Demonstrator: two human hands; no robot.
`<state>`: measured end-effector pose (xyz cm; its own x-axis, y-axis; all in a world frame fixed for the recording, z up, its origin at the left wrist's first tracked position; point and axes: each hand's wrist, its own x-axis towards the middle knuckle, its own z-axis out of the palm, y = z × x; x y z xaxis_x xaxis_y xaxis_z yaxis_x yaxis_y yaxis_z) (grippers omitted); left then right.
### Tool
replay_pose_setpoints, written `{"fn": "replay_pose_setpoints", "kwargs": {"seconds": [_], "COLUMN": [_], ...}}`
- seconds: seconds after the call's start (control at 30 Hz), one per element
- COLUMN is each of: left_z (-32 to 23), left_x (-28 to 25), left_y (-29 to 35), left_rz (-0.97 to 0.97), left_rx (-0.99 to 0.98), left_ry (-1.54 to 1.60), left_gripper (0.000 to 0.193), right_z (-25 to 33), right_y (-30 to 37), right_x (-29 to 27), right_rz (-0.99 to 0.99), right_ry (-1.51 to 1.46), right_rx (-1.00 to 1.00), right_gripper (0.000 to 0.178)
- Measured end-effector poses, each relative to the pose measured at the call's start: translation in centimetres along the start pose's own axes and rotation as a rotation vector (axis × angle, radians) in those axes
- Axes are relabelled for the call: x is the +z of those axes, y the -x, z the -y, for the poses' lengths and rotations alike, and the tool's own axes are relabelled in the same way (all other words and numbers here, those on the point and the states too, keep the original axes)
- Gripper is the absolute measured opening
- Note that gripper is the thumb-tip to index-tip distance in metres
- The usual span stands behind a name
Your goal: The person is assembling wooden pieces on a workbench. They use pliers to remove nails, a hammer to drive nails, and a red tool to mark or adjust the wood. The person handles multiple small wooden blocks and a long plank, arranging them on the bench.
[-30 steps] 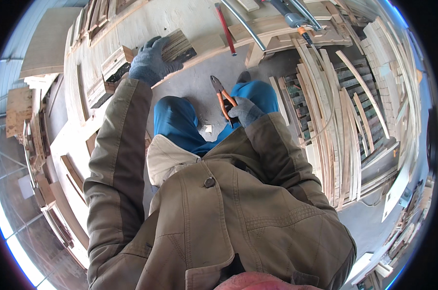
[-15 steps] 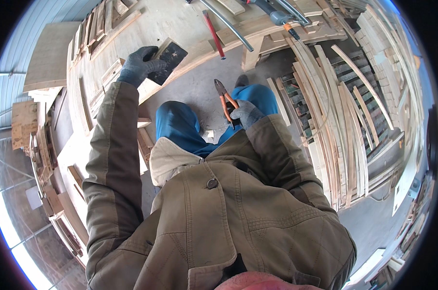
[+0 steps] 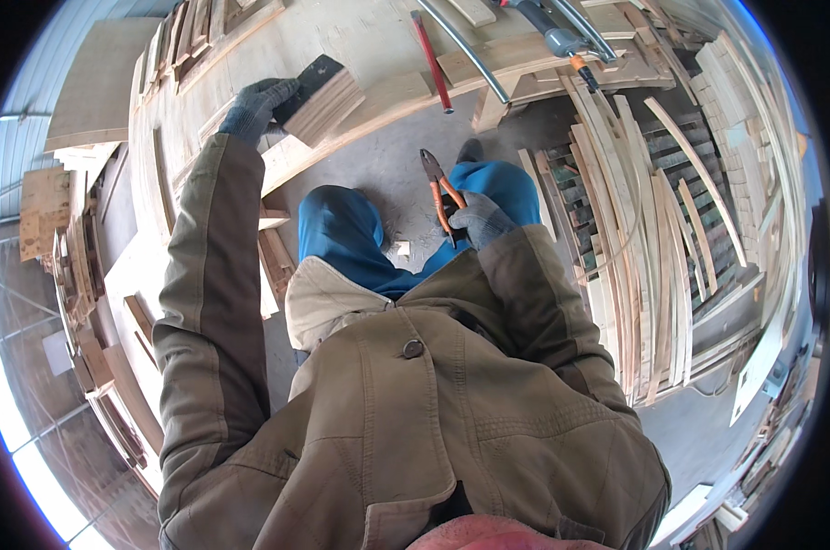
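My left hand, in a grey glove, is closed on a wooden block with one dark face and a pale, layered side. The block is tilted above the near edge of the plywood-topped workbench. In my right hand, also gloved, is a pair of pliers with orange handles, its dark jaws pointing away from me. The pliers are over my right leg, apart from the block.
On the bench lie a red bar, a metal tube and a grey power tool. Long wooden strips are stacked at the right. More boards lie at the far left. A small pale scrap is on the floor.
My left hand has turned the block, so its pale layered side now shows more. The pliers stay in my right hand, and the view has shifted slightly.
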<state>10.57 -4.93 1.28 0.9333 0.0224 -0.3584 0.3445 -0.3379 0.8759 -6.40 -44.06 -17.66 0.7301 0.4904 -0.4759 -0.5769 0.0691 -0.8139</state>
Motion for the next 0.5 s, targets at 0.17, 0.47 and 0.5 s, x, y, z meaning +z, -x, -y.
{"fn": "replay_pose_setpoints", "kwargs": {"seconds": [0.17,0.47,0.5], "left_z": [1.4,0.3,0.2], "left_x": [-1.1,-1.2,-1.2], "left_y": [-2.5,-2.5,-2.0], "left_rz": [-0.193,-0.415,-0.413], "left_rx": [0.11,0.328,0.298], "left_ry": [-0.085,-0.381,-0.479], "left_gripper": [0.036,0.034,0.032], "right_z": [0.9,0.7,0.5], "right_y": [0.1,-0.8,-0.9], "right_x": [0.5,0.4,0.4], "right_rz": [0.001,0.021,0.024], "right_ry": [0.004,0.028,0.031], "right_rx": [0.014,0.007,0.001], "right_gripper": [0.042,0.043,0.043]}}
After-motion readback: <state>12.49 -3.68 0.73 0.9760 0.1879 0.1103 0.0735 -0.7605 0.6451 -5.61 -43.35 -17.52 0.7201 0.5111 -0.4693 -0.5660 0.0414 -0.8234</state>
